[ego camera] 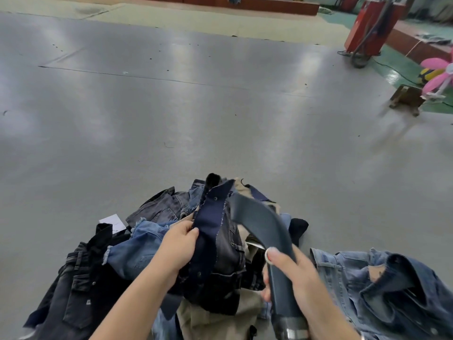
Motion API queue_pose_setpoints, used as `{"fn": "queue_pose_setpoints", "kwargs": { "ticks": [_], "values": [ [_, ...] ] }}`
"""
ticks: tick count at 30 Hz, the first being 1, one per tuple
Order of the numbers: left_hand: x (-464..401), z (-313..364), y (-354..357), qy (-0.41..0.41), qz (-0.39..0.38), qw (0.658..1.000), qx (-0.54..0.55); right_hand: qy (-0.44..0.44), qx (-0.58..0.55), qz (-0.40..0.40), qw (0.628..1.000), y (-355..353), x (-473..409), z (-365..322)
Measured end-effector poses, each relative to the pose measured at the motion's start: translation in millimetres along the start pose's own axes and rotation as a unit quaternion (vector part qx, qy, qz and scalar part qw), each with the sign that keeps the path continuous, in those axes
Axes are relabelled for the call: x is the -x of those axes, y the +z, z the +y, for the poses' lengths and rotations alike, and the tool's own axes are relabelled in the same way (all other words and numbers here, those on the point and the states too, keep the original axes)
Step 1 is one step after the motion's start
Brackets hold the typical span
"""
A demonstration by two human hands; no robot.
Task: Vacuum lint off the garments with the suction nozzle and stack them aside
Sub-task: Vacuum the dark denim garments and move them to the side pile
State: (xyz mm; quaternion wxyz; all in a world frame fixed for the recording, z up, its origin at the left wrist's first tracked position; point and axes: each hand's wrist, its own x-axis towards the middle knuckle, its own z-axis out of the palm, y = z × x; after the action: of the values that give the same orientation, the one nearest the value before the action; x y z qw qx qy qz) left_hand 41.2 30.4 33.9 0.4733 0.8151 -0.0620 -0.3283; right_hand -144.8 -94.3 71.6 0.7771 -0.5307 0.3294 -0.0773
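My left hand [177, 244] grips the frayed edge of a dark navy denim garment [210, 217] and holds it up over the pile of clothes [152, 231] on the grey table. My right hand [291, 278] is wrapped around the grey curved suction nozzle [259, 222], thumb on a white button. The nozzle's flat mouth lies against the lifted navy fabric near its upper part. A light blue denim jacket [382, 285] lies apart to the right of the pile.
The wide grey table surface [171, 106] stretches ahead. A white paper tag [110, 220] lies left of the pile. Beyond the table's right side stand a red machine [367, 30], a wooden stool [407, 96] and a pink fan [438, 74].
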Motion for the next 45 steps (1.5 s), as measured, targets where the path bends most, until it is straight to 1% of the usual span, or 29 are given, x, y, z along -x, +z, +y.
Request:
{"fn": "queue_pose_setpoints", "kwargs": {
  "ticks": [1,2,3,5,7,9,10,12,13,15,17,19,23,25,27,30,33,35,36,37,39,42,45],
  "values": [
    [0.0,1.2,3.2,-0.011,0.016,1.000,0.003,0.008,0.013,-0.020,1.000,2.7,6.0,4.5],
    [1.3,2.8,4.5,-0.027,0.026,0.999,0.037,0.016,0.029,-0.036,0.999,5.5,11.1,9.9],
    [2.3,4.3,4.8,-0.047,0.036,0.994,0.088,0.022,0.053,-0.048,0.997,8.1,15.0,15.6],
    [3.3,6.1,3.0,-0.095,0.055,0.974,0.197,0.018,0.124,-0.062,0.990,13.5,19.3,27.2],
    [6.1,7.4,-1.0,-0.124,0.037,0.949,0.287,-0.003,0.154,-0.073,0.985,19.6,22.8,33.5],
    [7.5,9.0,-1.6,-0.107,0.009,0.936,0.336,-0.013,0.148,-0.082,0.985,23.0,23.9,36.0],
    [7.7,9.4,-1.0,-0.093,0.007,0.939,0.331,-0.015,0.146,-0.086,0.985,23.6,23.8,36.4],
    [7.6,10.0,-0.1,-0.062,0.036,0.953,0.294,-0.015,0.147,-0.090,0.985,24.2,23.4,35.5],
    [7.1,9.1,0.7,-0.045,0.036,0.956,0.287,-0.015,0.145,-0.092,0.985,24.2,22.9,34.4],
    [10.0,9.0,4.0,-0.029,0.002,0.954,0.298,-0.003,0.123,-0.082,0.989,21.3,20.2,32.8],
    [13.2,9.3,6.7,-0.034,-0.032,0.951,0.305,0.019,0.061,-0.066,0.996,17.7,16.4,27.6],
    [16.7,10.6,10.2,-0.036,-0.061,0.954,0.291,0.026,0.025,-0.053,0.998,15.4,12.1,19.9],
    [26.1,13.8,14.1,-0.041,-0.088,0.949,0.301,0.016,0.000,-0.036,0.999,13.6,1.9,10.2],
    [29.4,13.8,14.2,-0.025,-0.104,0.943,0.315,0.018,-0.014,-0.031,0.999,14.7,-1.9,7.4],
    [32.7,16.2,11.9,-0.005,-0.104,0.946,0.307,0.025,-0.031,-0.023,0.999,14.2,-6.2,5.7],
    [33.3,16.0,9.2,0.006,-0.114,0.944,0.310,0.013,-0.043,0.012,0.999,11.6,-15.1,0.5],
    [36.0,12.5,9.8,0.029,-0.113,0.955,0.274,-0.016,-0.064,0.066,0.996,2.8,-25.2,-6.6],
    [35.5,11.2,11.6,0.048,-0.145,0.953,0.263,-0.036,-0.069,0.099,0.992,-5.7,-29.1,-11.1],
    [35.2,12.0,9.0,0.059,-0.164,0.952,0.253,-0.044,-0.067,0.108,0.991,-9.8,-29.4,-12.3],
    [33.6,11.9,5.7,0.061,-0.168,0.953,0.242,-0.048,-0.062,0.110,0.991,-12.5,-28.9,-12.8],
    [24.8,8.6,0.4,0.051,-0.161,0.960,0.224,-0.049,-0.047,0.096,0.993,-13.3,-24.2,-12.4],
    [13.4,6.4,-2.4,0.027,-0.105,0.972,0.207,-0.033,-0.019,0.036,0.999,-6.7,-11.5,-9.4],
    [11.2,-2.5,-4.5,-0.016,-0.067,0.981,0.180,-0.015,0.004,-0.014,1.000,2.1,2.7,-0.8]
  ]
}}
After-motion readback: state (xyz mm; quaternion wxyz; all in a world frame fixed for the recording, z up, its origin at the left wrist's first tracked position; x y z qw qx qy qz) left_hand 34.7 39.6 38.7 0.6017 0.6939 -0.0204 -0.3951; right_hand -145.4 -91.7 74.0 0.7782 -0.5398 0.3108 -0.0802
